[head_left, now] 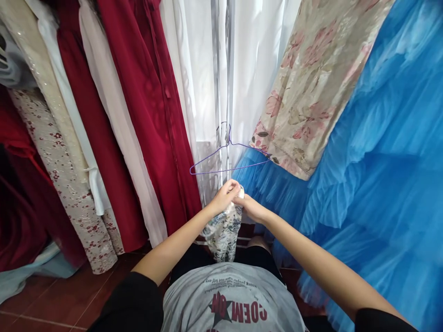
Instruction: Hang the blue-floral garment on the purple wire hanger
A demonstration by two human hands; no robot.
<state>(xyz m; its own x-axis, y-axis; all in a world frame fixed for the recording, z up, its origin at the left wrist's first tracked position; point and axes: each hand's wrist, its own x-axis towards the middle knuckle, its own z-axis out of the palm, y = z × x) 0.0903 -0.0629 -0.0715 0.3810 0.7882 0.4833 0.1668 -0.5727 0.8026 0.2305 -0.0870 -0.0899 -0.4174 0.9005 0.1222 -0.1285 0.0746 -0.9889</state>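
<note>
At the centre of the view, just above the wearer's lap, a printed garment (223,237) hangs from both hands. Handling, judged by eye: light, soft and limp, with no stiffness to hold a shape; the fabric may slide a little between the fingers, and thin cloth could snag or crease if pulled hard. Best hold: the bunched upper edge, one pinch on each side, the rest left to drop freely. Appearance: pale ground, small blue, green and dark mottled motifs, many narrow folds; full outline not readable while gathered. Left hand (225,197): fingers bent over the top of the bunch, gripping cloth. Right hand (255,208): close against it, thumb side pinching the same upper edge; exact finger placement partly hidden. Just beyond the hands: thin purple wire hanger (230,142), bare, in front of white garments (251,69); hook's support unclear. Further out, left: dark red garments (145,115) in a hanging row. Right: beige floral garment (311,83), then blue tulle (391,193). Below: reddish tiled floor (100,299).
</note>
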